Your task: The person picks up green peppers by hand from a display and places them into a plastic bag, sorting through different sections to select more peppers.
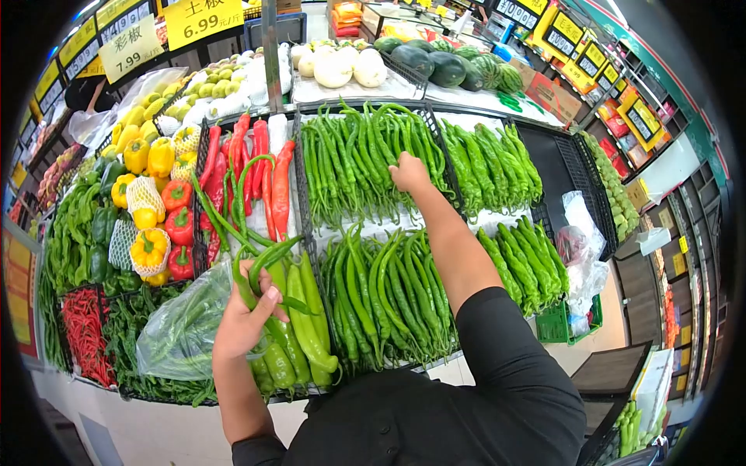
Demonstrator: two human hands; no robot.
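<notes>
Several long green peppers (pixel 268 255) are held in my left hand (pixel 252 307), its fingers wrapped round them. The hand is above pale green peppers (pixel 311 318) and beside a clear plastic bag (pixel 183 330) with green peppers in it. My right hand (pixel 409 172) reaches to the upper row of long green peppers (pixel 342 163), its fingers bent down onto them. What its fingertips grip, if anything, is hidden. Nearer to me lies a second row of long green peppers (pixel 388 295).
Red peppers (pixel 281 190), yellow peppers (pixel 150 248) and small red chillies (pixel 89 334) lie at the left. Watermelons (pixel 447 70) are at the back. A metal post (pixel 271 58) stands behind the crates. A green basket (pixel 553 322) sits at the right.
</notes>
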